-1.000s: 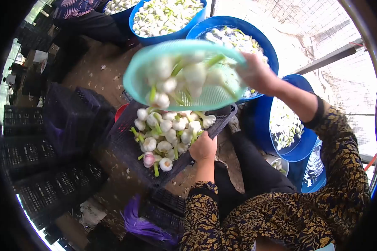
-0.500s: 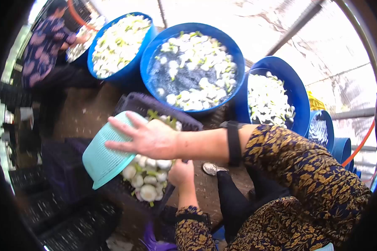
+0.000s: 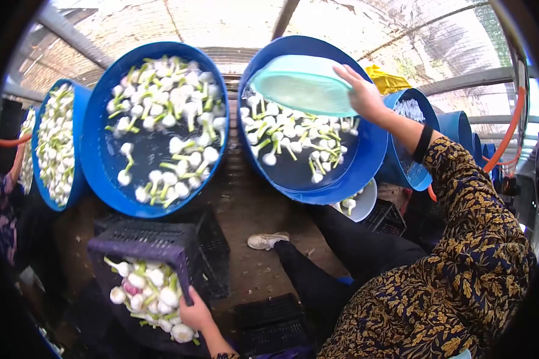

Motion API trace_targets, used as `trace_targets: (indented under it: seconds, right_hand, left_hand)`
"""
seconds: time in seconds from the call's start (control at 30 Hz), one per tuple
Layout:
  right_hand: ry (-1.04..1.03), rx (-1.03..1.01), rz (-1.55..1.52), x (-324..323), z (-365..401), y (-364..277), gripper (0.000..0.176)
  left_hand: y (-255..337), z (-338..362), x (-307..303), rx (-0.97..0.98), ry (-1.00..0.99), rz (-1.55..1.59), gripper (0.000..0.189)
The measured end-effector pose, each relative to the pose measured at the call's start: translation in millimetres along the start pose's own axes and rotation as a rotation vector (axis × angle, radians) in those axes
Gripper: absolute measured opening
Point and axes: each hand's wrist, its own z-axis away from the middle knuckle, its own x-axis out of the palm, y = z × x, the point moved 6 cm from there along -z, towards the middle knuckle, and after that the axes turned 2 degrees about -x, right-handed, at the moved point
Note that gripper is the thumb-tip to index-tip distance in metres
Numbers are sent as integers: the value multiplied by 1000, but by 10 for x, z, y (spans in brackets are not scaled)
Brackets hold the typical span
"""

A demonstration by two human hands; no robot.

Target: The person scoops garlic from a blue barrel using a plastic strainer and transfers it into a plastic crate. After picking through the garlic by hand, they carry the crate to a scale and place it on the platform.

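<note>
My right hand (image 3: 367, 97) grips the edge of a mint-green plastic basket (image 3: 305, 87). The basket is tilted over a blue tub (image 3: 374, 161) where garlic bulbs (image 3: 296, 134) with green stems lie in water. Low on the left, my left hand (image 3: 196, 312) is closed on the side rim of a dark purple crate (image 3: 141, 248). White garlic bulbs (image 3: 153, 293) with short green stems fill the visible part of this crate, which looks tilted. The basket's inside is only partly visible.
Another blue tub (image 3: 93, 149) of garlic in water stands left of centre, with a narrower garlic-filled tub (image 3: 78, 137) beyond it. More blue tubs (image 3: 455, 128) line the right. A grey-white bowl (image 3: 365, 203) sits below the right tub. At far left, a person's sleeve (image 3: 5, 221) shows.
My right hand has carried the basket from above the crate rightward to the blue tub. My left hand stays on the crate's rim. The view has turned right.
</note>
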Motion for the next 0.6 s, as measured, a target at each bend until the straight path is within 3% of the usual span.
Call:
trace_targets:
  seconds: [0.07, 0.13, 0.2, 0.27, 0.3, 0.4, 0.5, 0.53, 0.6]
  right_hand:
    - [-170, 59, 185, 143, 120, 663, 67]
    - [-161, -38, 380, 568, 380, 1134, 68]
    - [-225, 147, 421, 961, 575, 1445, 68]
    - [-323, 477, 166, 1158, 707, 1566, 65]
    - [-319, 544, 101, 1364, 794, 1688, 62]
    - [-279, 664, -37, 2003, 1074, 1781, 48]
    - [-339, 779, -363, 2549, 1046, 1652, 40]
    - [-333, 783, -501, 2765, 1062, 1600, 38]
    - [-400, 843, -740, 3188, 1063, 1424, 39]
  left_hand:
    - [42, 12, -28, 45, -8, 70, 46]
    - [-27, -11, 36, 64, -41, 144, 41]
    - [-340, -45, 180, 93, 48, 174, 36]
    - [155, 59, -181, -179, -136, -1, 50]
    - [1, 28, -90, -94, -80, 31, 59]
    - [160, 55, -155, -38, 24, 21, 56]
    - [189, 63, -175, 23, 56, 19, 53]
    - [245, 62, -199, 18, 58, 12, 53]
    - [232, 51, -174, -187, -118, -37, 50]
